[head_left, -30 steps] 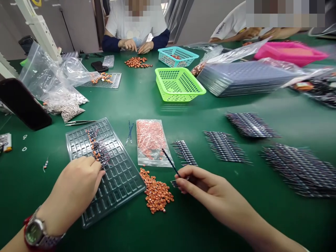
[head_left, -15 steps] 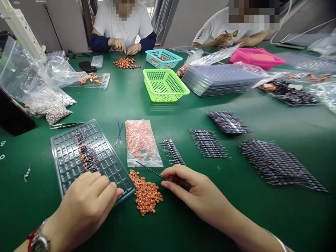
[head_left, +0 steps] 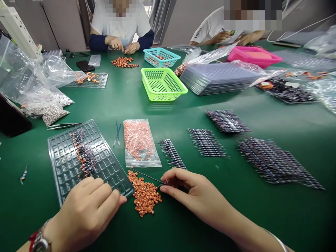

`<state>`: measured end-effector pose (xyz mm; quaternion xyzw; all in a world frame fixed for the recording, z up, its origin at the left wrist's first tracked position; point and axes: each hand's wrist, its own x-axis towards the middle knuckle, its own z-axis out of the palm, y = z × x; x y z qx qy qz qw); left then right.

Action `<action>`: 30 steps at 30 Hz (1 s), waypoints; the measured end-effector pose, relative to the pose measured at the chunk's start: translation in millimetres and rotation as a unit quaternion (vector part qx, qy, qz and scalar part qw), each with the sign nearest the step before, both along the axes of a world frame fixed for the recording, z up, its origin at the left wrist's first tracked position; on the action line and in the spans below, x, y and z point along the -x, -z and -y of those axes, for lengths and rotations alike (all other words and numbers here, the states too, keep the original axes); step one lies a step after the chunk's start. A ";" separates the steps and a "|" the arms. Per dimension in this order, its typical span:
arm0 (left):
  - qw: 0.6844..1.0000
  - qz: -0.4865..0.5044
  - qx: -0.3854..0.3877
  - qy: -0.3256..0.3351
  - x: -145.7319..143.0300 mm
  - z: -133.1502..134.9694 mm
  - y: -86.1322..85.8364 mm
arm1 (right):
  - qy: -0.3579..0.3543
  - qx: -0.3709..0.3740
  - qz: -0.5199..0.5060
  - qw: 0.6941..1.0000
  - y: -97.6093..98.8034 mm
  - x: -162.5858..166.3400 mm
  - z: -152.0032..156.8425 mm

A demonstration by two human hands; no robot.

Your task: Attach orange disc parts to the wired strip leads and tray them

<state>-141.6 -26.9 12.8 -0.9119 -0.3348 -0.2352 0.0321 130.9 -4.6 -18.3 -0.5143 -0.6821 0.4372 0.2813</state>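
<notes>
My right hand (head_left: 189, 190) pinches a thin dark strip (head_left: 145, 175) between thumb and fingertips. The strip points left over a pile of small orange round parts (head_left: 145, 197), and fine wire ends show by the fingertips. My left hand (head_left: 89, 206) is curled closed over the near edge of a clear compartment tray (head_left: 107, 164); whatever its fingers hold is hidden. Small orange-and-dark wired pieces (head_left: 85, 154) lie in a row across that tray. A clear zip bag of orange parts (head_left: 139, 143) lies beyond the pile.
Groups of wired strips (head_left: 207, 142) lie to the right. Tweezers (head_left: 64, 126) rest behind the tray. Farther back stand a green basket (head_left: 164, 85), a blue basket (head_left: 161, 57), a pink basket (head_left: 253, 56) and stacked plastic trays (head_left: 217, 78). Two people sit opposite, hands on the table.
The dark strip in my right hand has tipped lower toward the orange pile. My left hand has moved slightly down and right, still closed. The view has shifted a little.
</notes>
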 end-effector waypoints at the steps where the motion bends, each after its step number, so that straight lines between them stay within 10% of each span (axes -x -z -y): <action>1: 1.000 -0.002 0.000 0.001 0.5 -0.1 0.0 | -0.005 0.001 0.003 1.000 -0.2 -0.3 -0.4; 30: 0.980 -0.194 0.012 0.045 -67.9 15.2 27.8 | -0.011 -0.025 -0.089 0.996 -27.9 -36.2 10.7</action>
